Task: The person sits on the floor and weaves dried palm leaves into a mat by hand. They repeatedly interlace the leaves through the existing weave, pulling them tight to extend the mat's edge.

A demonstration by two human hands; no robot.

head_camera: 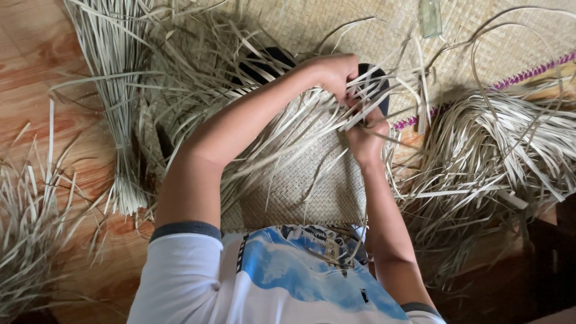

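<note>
A partly woven mat of pale dried leaf strips (300, 180) lies on my lap and the floor, its far edge ending in many loose strips (282, 114). My left hand (333, 72) reaches over that edge and pinches several strips. My right hand (365, 137) sits just below it, fingers closed around the same bunch of strips. Both hands touch at the mat's upper right edge. A dark object (270, 60) shows partly under the strips.
A tied bundle of strips (117, 102) lies at the left on the wooden floor (36, 60). Loose strips pile at the right (492, 150) and lower left (30, 222). A finished woven mat (480, 48) with a purple edge covers the top. A small clear bottle (430, 17) rests on it.
</note>
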